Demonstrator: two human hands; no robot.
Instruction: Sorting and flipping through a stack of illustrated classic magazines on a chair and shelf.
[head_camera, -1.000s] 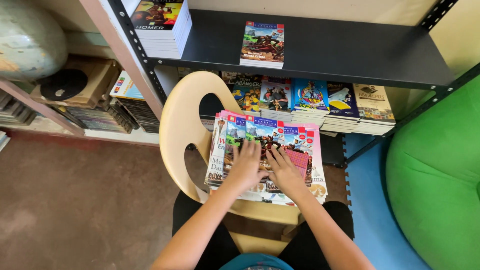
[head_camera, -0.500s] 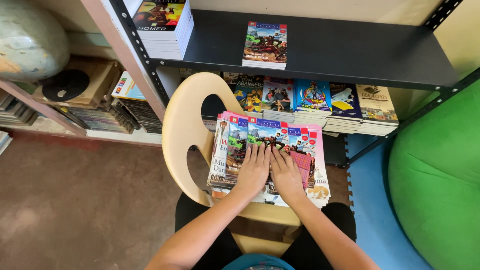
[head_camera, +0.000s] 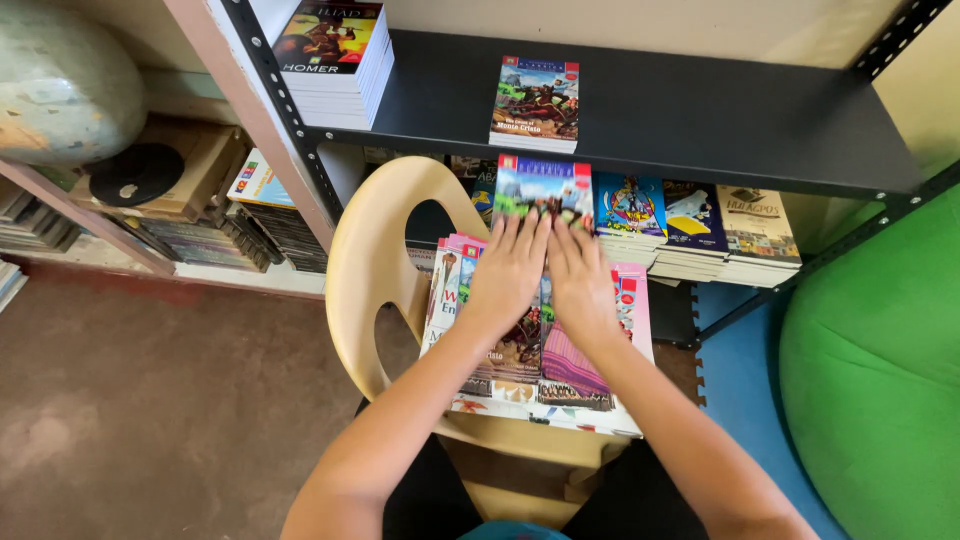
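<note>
We press our left hand (head_camera: 508, 275) and right hand (head_camera: 580, 280) flat, fingers extended and close together, clamped on nothing, onto the stack of books (head_camera: 535, 345) lying on the cream plastic chair (head_camera: 375, 270) before the dark metal shelf (head_camera: 700, 110).

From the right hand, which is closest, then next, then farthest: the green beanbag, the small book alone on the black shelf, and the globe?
Measured from the right hand in the head view:
1. Small book, straight ahead on the black shelf.
2. Green beanbag, off to the right.
3. Globe, far to the upper left.
</note>
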